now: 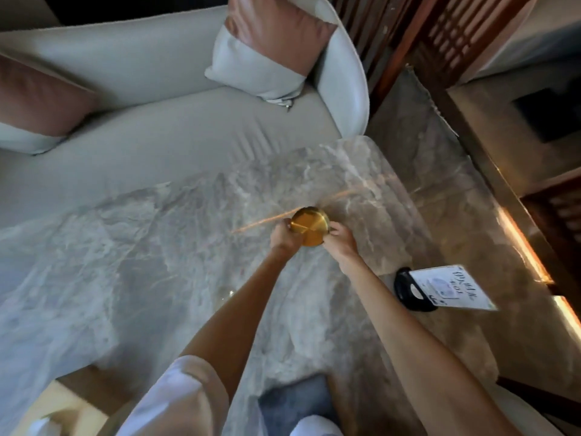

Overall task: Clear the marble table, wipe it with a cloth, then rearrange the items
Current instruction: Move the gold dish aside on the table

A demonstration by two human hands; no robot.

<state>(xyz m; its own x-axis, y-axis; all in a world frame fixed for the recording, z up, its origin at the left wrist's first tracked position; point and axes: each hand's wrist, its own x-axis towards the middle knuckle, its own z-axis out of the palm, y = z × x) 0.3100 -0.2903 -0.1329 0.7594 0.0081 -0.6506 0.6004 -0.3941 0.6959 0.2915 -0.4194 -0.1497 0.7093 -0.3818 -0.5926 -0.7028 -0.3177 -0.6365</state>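
In the head view, a round brass-coloured dish [309, 226] is held between both hands over the marble table [157, 262], toward its far right corner. The left hand [284, 236] is closed on the dish's left rim, its fingers curled around the edge, and the right hand [341, 237] is closed on the right rim in the same manner; both forearms are stretched forward from the near edge. Whether the dish rests on the marble or is lifted just above it cannot be told. A thin orange streak of light [267, 220] is seen running across the tabletop from beside the dish toward the far right corner. At the right edge of the table, well apart from the dish, a white printed card in a black stand [440, 289] is seen tilted outward over the edge. Near the near edge, a grey cloth [295, 401] is partly visible on the marble, between the two arms. A white sleeve [176, 401] is seen on the left upper arm. Beyond the far edge, a pale sofa [157, 121] is seen, with a pink-and-white cushion [267, 51] at its right end and another cushion [34, 105] at its left. A dark wooden lattice screen [456, 29] is seen beyond the far right corner.
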